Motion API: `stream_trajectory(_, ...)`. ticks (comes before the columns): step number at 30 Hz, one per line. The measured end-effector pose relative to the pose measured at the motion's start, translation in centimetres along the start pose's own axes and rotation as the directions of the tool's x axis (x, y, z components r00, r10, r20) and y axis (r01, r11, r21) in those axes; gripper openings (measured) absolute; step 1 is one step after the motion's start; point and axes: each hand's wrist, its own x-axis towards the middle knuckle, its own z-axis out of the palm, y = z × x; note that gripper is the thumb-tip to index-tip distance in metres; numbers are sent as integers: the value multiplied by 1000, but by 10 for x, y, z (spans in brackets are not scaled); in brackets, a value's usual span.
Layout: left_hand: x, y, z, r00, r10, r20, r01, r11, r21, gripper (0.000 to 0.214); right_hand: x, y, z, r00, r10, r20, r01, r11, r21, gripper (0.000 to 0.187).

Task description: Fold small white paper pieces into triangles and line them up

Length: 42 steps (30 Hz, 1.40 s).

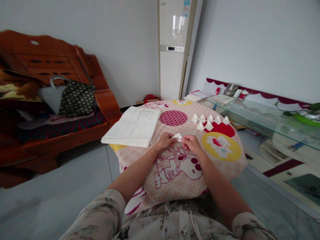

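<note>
Between my two hands is a small piece of white folded paper, roughly triangular at the top. My left hand pinches its left side, and my right hand pinches its right side. Both hands are closed on it, just above the patterned tablecloth. Beyond my right hand, several small white folded paper pyramids stand in two rows. To the left of my hands lies a thick stack of white paper sheets, with faint writing on the top one.
A glass-topped cabinet with a paper cup and a metal pot runs along the right. Books lie at the table's far edge. A wooden sofa with bags stands left; a tall air conditioner is behind.
</note>
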Motion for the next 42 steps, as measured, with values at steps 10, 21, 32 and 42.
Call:
stream_trajectory(10, 1, 3, 7, 989, -118, -85, 99, 975, -198, 46, 3, 8, -5, 997, 10, -72, 0, 991, 131, 29)
stream_trajectory(21, -1, 11, 8, 987, 149, -65, -162, 872, -463, 41, 0, 1, -5, 993, 63, 98, -98, 905, 413, 28)
stream_trajectory(32, 2, 9, 9, 962, 231, -143, -272, 827, -491, 48, 3, 7, -5, 973, 94, 210, -185, 863, 470, 21)
stream_trajectory(42, 1, 12, 9, 970, 213, -117, -243, 828, -506, 51, 3, 6, -5, 963, 148, 224, -240, 849, 472, 22)
